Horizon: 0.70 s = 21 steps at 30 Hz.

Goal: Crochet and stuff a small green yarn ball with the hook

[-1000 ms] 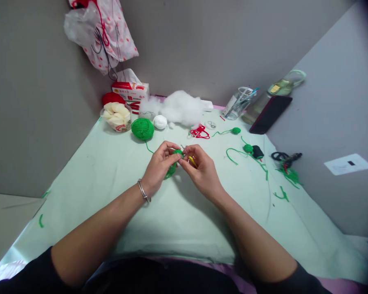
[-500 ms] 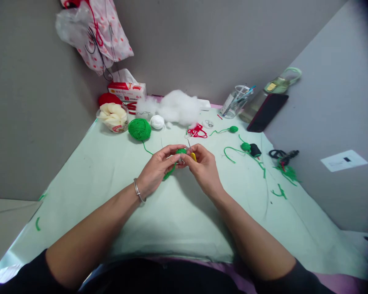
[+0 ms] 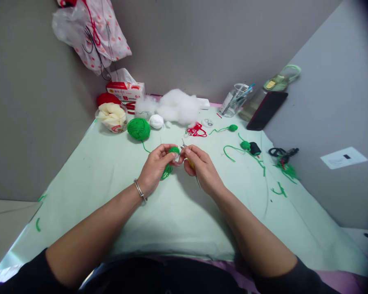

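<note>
Pale green table cover [image 3: 178,212], grey walls close; your left hand [image 3: 155,167] pinched green crochet piece [image 3: 173,150], right hand [image 3: 202,167] gripped hook [image 3: 190,163]; near cover bare

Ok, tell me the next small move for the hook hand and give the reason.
Probably draw the crochet hook through the small green crocheted piece to finish the stitch. The right hand has the hook's tip at the piece, which the left hand pinches, and green yarn hangs from it toward the green yarn ball.
</note>
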### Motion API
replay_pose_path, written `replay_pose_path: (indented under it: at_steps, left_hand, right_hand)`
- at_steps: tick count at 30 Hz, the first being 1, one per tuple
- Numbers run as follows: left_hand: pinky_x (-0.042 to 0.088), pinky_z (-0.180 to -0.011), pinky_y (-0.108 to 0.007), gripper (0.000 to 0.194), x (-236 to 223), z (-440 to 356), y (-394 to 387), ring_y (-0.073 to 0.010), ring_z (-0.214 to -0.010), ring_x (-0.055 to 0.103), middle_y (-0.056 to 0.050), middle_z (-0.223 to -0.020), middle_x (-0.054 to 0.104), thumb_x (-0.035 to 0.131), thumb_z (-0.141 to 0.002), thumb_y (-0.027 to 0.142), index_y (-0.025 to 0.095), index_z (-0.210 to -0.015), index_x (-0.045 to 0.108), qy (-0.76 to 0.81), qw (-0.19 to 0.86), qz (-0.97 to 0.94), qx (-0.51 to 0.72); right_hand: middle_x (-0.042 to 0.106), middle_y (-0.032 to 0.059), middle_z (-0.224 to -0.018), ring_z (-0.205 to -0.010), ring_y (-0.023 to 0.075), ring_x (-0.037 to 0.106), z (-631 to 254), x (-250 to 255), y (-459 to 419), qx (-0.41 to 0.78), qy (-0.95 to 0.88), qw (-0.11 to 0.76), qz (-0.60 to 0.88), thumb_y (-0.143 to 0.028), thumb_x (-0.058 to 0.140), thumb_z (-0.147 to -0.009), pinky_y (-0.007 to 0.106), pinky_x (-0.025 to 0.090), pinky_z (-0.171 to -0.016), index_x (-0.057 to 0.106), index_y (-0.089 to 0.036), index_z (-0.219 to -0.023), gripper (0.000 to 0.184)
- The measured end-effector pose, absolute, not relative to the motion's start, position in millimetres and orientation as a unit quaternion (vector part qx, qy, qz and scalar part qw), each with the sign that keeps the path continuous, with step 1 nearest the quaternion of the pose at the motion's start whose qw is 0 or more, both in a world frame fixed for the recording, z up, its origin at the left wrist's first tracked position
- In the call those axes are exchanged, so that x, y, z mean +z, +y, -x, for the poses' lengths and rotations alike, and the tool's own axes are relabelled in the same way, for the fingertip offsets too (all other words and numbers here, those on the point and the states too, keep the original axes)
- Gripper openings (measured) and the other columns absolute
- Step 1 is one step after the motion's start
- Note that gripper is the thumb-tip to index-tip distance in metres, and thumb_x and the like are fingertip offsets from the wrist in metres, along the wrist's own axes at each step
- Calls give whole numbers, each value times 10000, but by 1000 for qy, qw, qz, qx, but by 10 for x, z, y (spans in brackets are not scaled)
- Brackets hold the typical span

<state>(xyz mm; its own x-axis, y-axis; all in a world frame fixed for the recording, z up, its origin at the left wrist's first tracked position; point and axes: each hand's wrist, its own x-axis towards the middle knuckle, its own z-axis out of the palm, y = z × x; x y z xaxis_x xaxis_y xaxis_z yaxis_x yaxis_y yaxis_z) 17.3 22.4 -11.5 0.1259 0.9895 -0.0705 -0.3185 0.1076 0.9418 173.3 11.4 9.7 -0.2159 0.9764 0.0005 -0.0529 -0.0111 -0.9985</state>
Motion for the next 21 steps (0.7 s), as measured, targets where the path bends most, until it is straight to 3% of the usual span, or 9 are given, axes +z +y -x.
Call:
replay_pose_path:
  at_steps: [5, 10, 21]
  left_hand:
    - [514, -612, -249, 244, -135, -82, 255, -128, -615, 669, 58, -663, 562, 627, -887, 297, 178, -1100, 643, 430, 580, -450, 525]
    - [505, -639, -253, 305, -99, -62, 230, -140, -677, 665, 28, -693, 640, 642, -898, 291, 183, -1184, 651, 440, 543, -501, 510]
    - [511, -686, -290, 309, -125, -130, 195, -142, -703, 633, 2, -800, 630, 624, -907, 255, 195, -1208, 666, 446, 492, -553, 503]
  right_hand:
    - [562, -40, -628, -459, 81, 424, -1812, 181, 66, 569, -546, 418, 450, -457, 558, -971, 232, 282, -454, 670, -192, -990, 288]
    - [467, -76, -472, -421, 89, 346, -1781, 233, 31, 591, -575, 347, 446, -380, 551, -957, 234, 248, -450, 714, -174, -995, 265]
    - [389, -90, -445, -453, 91, 237, -1784, 165, 110, 681, -494, 348, 415, -347, 586, -886, 253, 186, -480, 713, -155, -900, 231]
